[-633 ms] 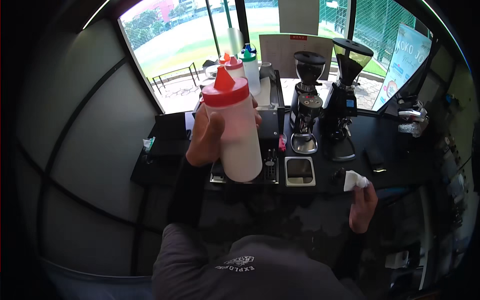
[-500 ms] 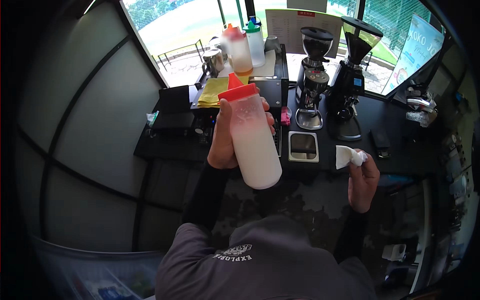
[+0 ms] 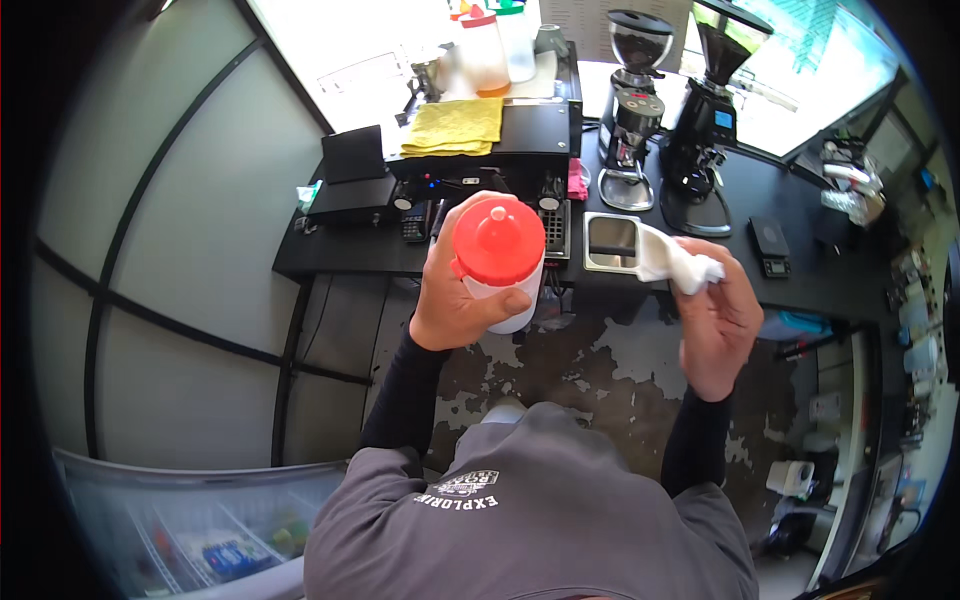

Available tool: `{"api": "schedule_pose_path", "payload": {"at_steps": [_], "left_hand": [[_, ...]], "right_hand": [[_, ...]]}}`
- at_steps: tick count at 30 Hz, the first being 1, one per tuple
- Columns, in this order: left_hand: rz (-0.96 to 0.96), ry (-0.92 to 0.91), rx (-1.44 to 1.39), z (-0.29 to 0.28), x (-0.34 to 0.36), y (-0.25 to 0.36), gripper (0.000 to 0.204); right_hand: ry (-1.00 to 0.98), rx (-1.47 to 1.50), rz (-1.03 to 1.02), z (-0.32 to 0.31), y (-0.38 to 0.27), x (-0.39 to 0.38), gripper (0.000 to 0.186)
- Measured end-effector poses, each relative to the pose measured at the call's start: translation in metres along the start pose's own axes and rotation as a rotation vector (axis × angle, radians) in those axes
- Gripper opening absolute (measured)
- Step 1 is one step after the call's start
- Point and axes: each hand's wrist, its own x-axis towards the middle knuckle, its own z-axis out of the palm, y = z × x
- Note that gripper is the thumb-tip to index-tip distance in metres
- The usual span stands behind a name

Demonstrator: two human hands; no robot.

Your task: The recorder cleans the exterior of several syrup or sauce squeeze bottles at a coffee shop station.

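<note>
Fingers of left hand (image 3: pixel 455 300) wrapped around red-capped squeeze bottle (image 3: pixel 497 255), right hand (image 3: pixel 715 320) pinching white cloth (image 3: pixel 675 265)

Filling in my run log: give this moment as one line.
left hand: grips squeeze bottle, red cap up | right hand: holds white cloth | behind: black counter, two grinders
</note>
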Motion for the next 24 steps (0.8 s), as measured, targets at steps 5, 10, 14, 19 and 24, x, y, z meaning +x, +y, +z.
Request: {"api": "schedule_pose_path", "payload": {"at_steps": [5, 10, 14, 19, 24], "left_hand": [[0.075, -0.044, 0.029, -0.002, -0.018, -0.006, 0.098], [0.115, -0.068, 0.217, -0.038, -0.032, 0.005, 0.094], [0.061, -0.060, 0.340, -0.075, -0.051, 0.013, 0.084], [0.060, 0.010, 0.465, -0.103, -0.080, 0.005, 0.079], [0.032, 0.016, 0.499, -0.134, -0.099, -0.002, 0.081]], "right_hand": [[-0.145, -0.420, -0.365, 0.050, -0.014, 0.013, 0.039], [-0.345, -0.714, -0.448, 0.100, -0.024, 0.014, 0.037], [-0.501, -0.867, -0.480, 0.134, -0.031, 0.006, 0.037], [-0.524, -0.647, -0.410, 0.193, -0.025, -0.016, 0.035], [-0.364, -0.692, -0.185, 0.259, -0.025, -0.046, 0.034]]}}
